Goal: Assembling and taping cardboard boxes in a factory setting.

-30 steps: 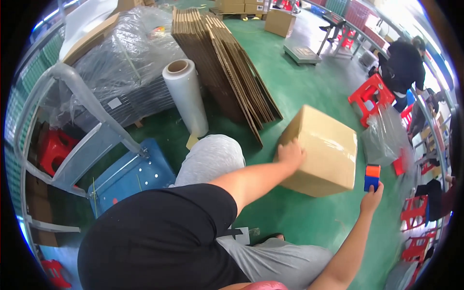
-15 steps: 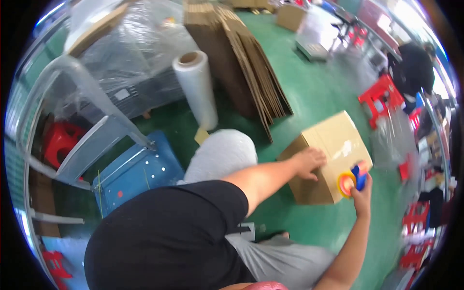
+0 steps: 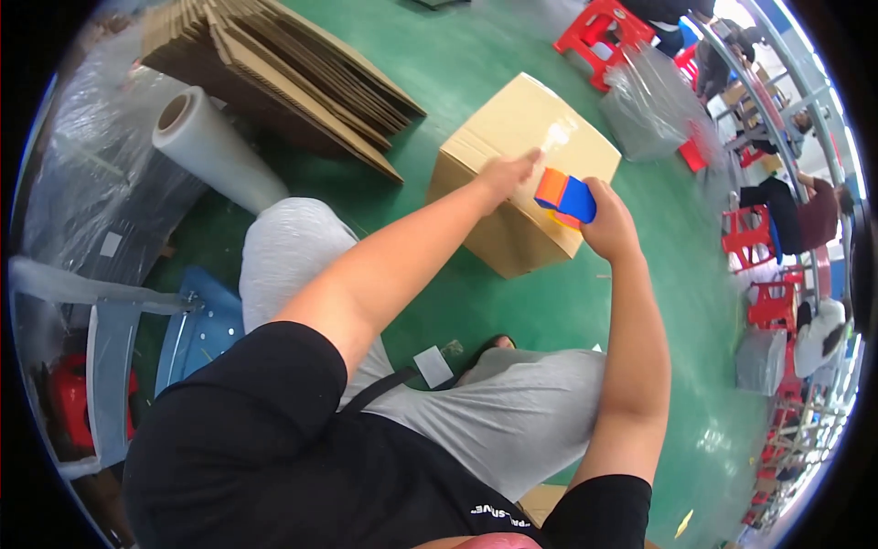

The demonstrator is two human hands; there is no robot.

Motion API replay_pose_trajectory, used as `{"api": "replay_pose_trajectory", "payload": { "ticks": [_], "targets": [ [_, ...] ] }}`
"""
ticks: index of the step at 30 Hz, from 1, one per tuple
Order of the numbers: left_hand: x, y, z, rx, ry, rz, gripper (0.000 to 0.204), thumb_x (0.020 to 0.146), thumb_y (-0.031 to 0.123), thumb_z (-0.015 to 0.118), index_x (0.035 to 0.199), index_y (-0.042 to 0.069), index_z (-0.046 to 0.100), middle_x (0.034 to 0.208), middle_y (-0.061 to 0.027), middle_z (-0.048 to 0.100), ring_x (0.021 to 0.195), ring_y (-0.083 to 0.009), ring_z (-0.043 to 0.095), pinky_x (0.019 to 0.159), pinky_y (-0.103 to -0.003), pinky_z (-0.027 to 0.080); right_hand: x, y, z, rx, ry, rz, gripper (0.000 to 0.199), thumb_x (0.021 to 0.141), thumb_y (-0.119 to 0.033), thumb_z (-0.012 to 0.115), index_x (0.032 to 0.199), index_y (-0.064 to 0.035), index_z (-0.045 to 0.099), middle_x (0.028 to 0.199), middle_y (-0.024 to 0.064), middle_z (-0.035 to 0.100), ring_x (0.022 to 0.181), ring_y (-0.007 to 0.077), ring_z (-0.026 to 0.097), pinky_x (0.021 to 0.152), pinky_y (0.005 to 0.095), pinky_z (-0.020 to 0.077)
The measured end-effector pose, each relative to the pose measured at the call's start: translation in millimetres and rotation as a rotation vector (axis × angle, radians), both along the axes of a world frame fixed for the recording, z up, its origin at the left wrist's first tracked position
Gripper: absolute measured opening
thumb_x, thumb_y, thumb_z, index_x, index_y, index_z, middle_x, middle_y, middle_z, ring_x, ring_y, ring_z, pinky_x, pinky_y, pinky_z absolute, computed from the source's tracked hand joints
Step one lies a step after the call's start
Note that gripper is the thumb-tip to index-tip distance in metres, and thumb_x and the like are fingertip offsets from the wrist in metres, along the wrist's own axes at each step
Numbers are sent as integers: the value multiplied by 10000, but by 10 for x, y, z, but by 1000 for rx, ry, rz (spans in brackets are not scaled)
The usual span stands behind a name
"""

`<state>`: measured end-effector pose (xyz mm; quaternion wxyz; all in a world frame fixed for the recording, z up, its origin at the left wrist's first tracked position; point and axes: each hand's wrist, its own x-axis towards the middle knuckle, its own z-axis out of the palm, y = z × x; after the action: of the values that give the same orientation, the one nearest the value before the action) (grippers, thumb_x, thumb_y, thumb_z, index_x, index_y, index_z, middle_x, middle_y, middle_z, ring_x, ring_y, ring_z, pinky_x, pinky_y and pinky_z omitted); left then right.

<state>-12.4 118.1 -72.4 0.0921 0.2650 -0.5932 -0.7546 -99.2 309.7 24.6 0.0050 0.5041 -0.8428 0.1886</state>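
Observation:
A closed brown cardboard box (image 3: pixel 498 123) stands on the floor in front of me, with a shiny patch (image 3: pixel 558 134) on its top. My left hand (image 3: pixel 508 177) rests at the box's near left edge. Its index finger stretches out over the top and the other fingers are partly hidden. My right hand (image 3: pixel 611 221) grips a blue and orange tape dispenser (image 3: pixel 571 197) just above the box's near edge. Part of a yellow and red tape roll (image 3: pixel 564 220) shows below the dispenser. Whether tape runs between the two hands is too small to tell.
Flattened cartons (image 3: pixel 302 78) lean in a stack at the far left, beside a roll of stretch film (image 3: pixel 219 151). A blue chair (image 3: pixel 197 320) is close at my left. Red stools (image 3: pixel 604 41), a plastic-wrapped bundle (image 3: pixel 654 105) and several people line the right side.
My view has swung to the right. The dispenser has turned and come closer to my left hand, which has gone from lying spread on the box to pointing with its index finger.

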Motion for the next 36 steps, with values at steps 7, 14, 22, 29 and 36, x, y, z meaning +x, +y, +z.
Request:
{"api": "replay_pose_trajectory", "payload": {
  "ticks": [7, 14, 22, 29, 36],
  "targets": [
    [33, 125, 244, 179, 42, -203, 241, 886, 222, 676, 1019, 24, 647, 860, -78, 640, 730, -147, 612, 633, -295, 503, 87, -13, 77, 56, 202, 0, 353, 740, -27, 586, 1084, -104, 566, 950, 125, 605, 932, 339, 596, 795, 423, 483],
    [9, 179, 187, -325, 32, 98, 253, 784, 125, 731, 975, -33, 678, 823, -123, 699, 742, -185, 683, 696, -308, 540, 152, -96, 79, 141, 202, -37, 444, 721, -107, 656, 1153, -124, 556, 990, 129, 619, 960, 341, 602, 829, 425, 470],
    [104, -226, 796, 36, 75, 28, 161, 759, 90, 765, 861, 54, 646, 815, -99, 700, 664, -147, 670, 532, -260, 477, 172, 144, 220, -60, -199, -68, 788, 620, -166, 797, 1334, -117, 469, 1132, 141, 634, 987, 353, 546, 937, 430, 442],
    [810, -2276, 571, -636, -173, 225, 389, 685, 94, 744, 1047, -12, 650, 856, -134, 684, 694, -221, 657, 621, -357, 527, 52, 706, 333, 117, -161, -85, 637, 608, -84, 708, 1222, -73, 536, 979, 186, 653, 879, 346, 601, 894, 434, 453],
    [766, -1976, 92, -821, -491, -41, 440, 790, 58, 668, 1202, -44, 548, 883, -151, 701, 705, -202, 673, 642, -341, 523, 208, 927, 348, 295, -279, -161, 587, 596, -13, 634, 1174, -17, 532, 900, 196, 623, 840, 317, 630, 805, 362, 495]
  ]
}}
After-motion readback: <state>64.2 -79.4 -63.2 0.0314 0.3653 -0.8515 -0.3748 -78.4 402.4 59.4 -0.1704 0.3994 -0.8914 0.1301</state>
